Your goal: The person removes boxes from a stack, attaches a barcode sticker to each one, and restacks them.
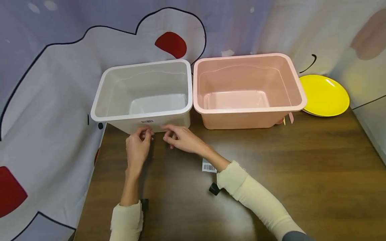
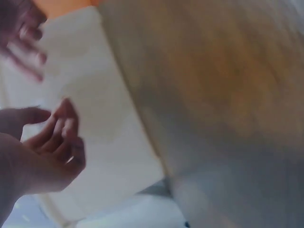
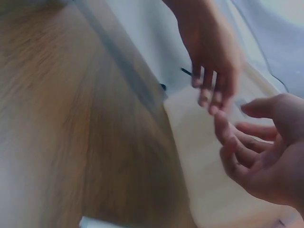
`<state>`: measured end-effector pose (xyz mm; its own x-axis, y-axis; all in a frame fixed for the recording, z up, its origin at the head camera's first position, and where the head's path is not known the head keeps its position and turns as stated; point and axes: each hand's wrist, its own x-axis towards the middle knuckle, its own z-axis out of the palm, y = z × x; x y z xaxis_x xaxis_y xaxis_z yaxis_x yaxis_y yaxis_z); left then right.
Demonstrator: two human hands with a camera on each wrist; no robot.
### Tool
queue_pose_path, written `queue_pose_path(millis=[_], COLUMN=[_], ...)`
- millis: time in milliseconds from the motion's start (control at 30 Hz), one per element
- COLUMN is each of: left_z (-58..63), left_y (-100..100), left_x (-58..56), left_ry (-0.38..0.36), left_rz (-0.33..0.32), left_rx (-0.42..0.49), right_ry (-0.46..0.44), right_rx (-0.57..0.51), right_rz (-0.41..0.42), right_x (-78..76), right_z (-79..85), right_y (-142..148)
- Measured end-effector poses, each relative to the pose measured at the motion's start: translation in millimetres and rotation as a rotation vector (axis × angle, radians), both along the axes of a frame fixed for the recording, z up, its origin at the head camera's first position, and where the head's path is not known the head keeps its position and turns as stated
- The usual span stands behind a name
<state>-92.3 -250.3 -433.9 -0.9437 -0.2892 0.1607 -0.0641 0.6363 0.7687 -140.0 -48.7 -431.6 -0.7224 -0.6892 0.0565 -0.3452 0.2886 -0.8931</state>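
Observation:
My left hand (image 1: 138, 147) is in front of the white bin (image 1: 169, 124), just below its barcode sticker (image 1: 147, 121). Its fingers are loosely bent, with the thumb near the index finger, and nothing shows between them in the left wrist view, where this hand (image 2: 54, 154) is seen from the side. To its right, my right hand (image 1: 184, 139) hovers by the bin's front wall with relaxed, half-bent fingers. In the right wrist view, the right hand (image 3: 266, 152) appears empty, and the left hand's fingertips overlap it.
Beside the white bin stands a pink bin (image 1: 241, 119). Yellow plates (image 1: 325, 95) lie at its right, with small pink and yellow utensils (image 1: 291, 117) partly hidden behind it. A barcode label (image 1: 208, 166) lies on the wooden table (image 1: 301, 174) under the right forearm. Patterned curtain surrounds the table.

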Motion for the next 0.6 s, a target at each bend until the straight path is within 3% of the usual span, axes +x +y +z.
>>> queue_pose_path(millis=[67,200,300,333,433,533,600], left_z=[5.3,14.2,11.7,6.7,-25.7,-61.4,-72.8], left_y=[5.7,28.8,47.6,52.7,62.0,68.1,73.4], left_x=[4.9,12.8,12.8,11.6,4.4,-2.8,-4.5], left_ry=[-0.050,-0.186,-0.283,-0.306,-0.340,-0.382,-0.414], left_rz=[-0.101,-0.377,-0.548,-0.590,-0.661,-0.696,-0.705], left_rx=[0.007,0.077,0.092,0.085,0.025,-0.045,-0.068], right_ry=[-0.004,-0.014,-0.026,-0.029,-0.038,-0.066,-0.090], right_rx=[0.007,0.010,0.009,0.011,0.028,0.064,0.094], right_rz=[0.005,-0.029,-0.087,-0.109,-0.168,-0.219,-0.239], right_x=[4.2,18.6,31.4,35.9,49.6,62.8,70.1], right_z=[-0.3,-1.3,-2.4,-3.1,-6.8,-12.6,-17.3], right_y=[17.7,62.0,92.2,100.9,122.6,137.8,144.9])
